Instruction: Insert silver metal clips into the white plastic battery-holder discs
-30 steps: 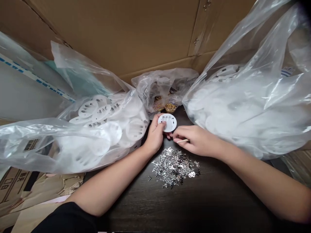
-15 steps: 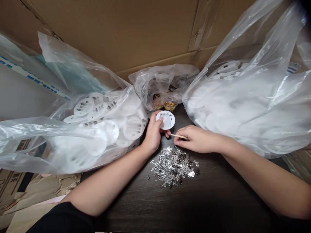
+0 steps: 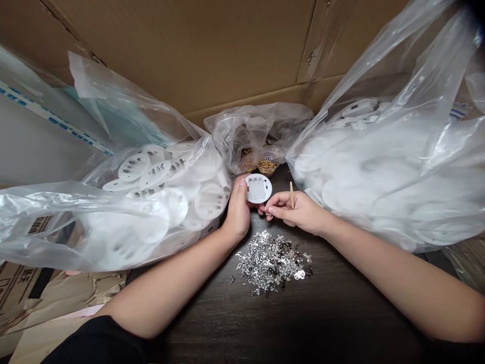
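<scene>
My left hand (image 3: 238,207) is closed on the edge of a round white plastic battery case (image 3: 258,189), its open compartment facing me. Close by on the right, my right hand (image 3: 297,210) pinches a small metal piece (image 3: 269,213) between thumb and fingertips. A thin pale stick (image 3: 291,194) stands upright, tucked between the fingers of that same hand. Some left fingertips under the case nearly meet the right fingertips; whether they touch, I cannot tell. Below both hands lies a heap of small silvery metal contacts (image 3: 271,263), with some dark pieces mixed in.
On the left, a clear plastic bag (image 3: 129,222) holds many white round cases. A second large bag (image 3: 390,182) of white parts bulges on the right. Behind the hands sits a smaller bag (image 3: 261,121) with gold-coloured springs (image 3: 267,167). Cardboard (image 3: 189,50) walls the back of the dark table (image 3: 303,318).
My right hand has moved left towards the case and pinches a small metal piece. The stick has swung from pointing at the case to upright. My left thumb has shifted off the compartment to the rim.
</scene>
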Demonstrator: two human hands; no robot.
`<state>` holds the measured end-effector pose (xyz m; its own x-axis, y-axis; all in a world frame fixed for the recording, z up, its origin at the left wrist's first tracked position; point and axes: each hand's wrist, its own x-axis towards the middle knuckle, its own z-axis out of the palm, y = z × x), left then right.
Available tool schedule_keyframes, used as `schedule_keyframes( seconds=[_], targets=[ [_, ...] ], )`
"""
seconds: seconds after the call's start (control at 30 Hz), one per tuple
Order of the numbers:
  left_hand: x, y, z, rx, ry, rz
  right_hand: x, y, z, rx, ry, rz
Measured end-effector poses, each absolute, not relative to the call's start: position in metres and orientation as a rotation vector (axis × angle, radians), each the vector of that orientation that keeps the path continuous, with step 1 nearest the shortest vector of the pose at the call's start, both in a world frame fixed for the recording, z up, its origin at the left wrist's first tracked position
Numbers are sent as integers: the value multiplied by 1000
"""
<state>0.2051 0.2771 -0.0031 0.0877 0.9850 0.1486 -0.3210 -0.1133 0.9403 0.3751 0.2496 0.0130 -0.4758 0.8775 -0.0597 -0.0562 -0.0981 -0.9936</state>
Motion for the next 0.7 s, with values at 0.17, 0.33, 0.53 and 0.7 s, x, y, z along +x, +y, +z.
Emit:
schedule_keyframes(
  seconds=[0.17,0.33,0.53,0.7],
  targets=[
    [204,278,-5,1119,822,1390,378,249,11,-872,-1593,1580],
    [204,280,-9,1119,809,1392,380,251,2,-937,-1580,1650],
    [203,279,-10,1119,796,1405,376,241,8,-965,-1491,1548],
    [202,275,-7,1131,750,1273,374,235,9,-988,-1586,916]
  ],
)
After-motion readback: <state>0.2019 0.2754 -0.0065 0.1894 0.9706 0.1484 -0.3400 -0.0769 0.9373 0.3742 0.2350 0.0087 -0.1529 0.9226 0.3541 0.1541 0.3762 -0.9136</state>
